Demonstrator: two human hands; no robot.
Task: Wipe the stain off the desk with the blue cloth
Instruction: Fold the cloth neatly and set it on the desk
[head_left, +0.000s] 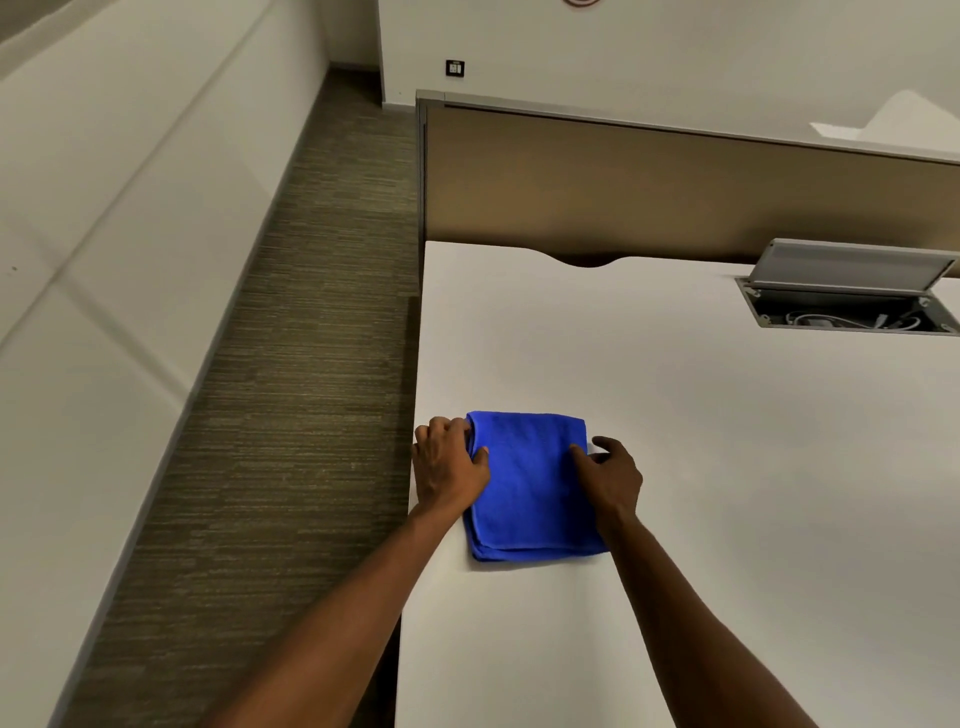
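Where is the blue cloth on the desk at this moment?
In the head view, the folded blue cloth lies flat near the left edge of the white desk, between the left hand and the right hand.

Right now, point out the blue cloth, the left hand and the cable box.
blue cloth (530, 483), head view, top fold
left hand (449, 465), head view, back
cable box (852, 312), head view, opening

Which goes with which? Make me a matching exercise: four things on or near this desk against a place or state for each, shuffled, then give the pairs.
1. blue cloth
2. cable box lid
3. left hand
4. wall socket

A. propped open
B. on the far wall
C. folded flat on the desk
D. gripping the cloth's left edge

Pairs: 1-C, 2-A, 3-D, 4-B
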